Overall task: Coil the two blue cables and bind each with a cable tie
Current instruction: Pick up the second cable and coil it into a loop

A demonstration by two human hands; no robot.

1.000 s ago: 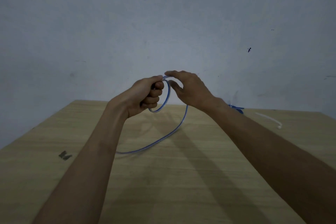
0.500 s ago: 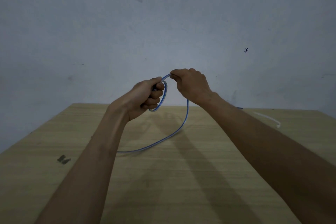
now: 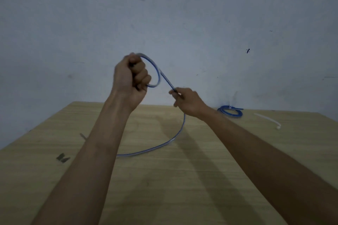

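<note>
The fingers of the left hand point(image 3: 130, 78) are clenched around a small loop of thin blue flexible cable point(image 3: 180, 129). The right hand point(image 3: 188, 99) pinches the same cable lower down; its slack trails onto the light wooden surface point(image 3: 182, 188). A second, coiled blue cable point(image 3: 230, 112) and a white plastic cable tie point(image 3: 268, 120) lie at far right.

Worktop point(image 3: 182, 179): light tan wood grain, small dark mark point(image 3: 62, 157) near its left edge. Loose cable point(image 3: 165, 144): blue with pale translucent sheen. Coiled cable point(image 3: 230, 112) at the worktop's far right: deeper blue, white tie across it. Cable tie point(image 3: 268, 120) right of that: white. Wall point(image 3: 182, 23) behind the worktop: grey-blue, dark smudges.
</note>
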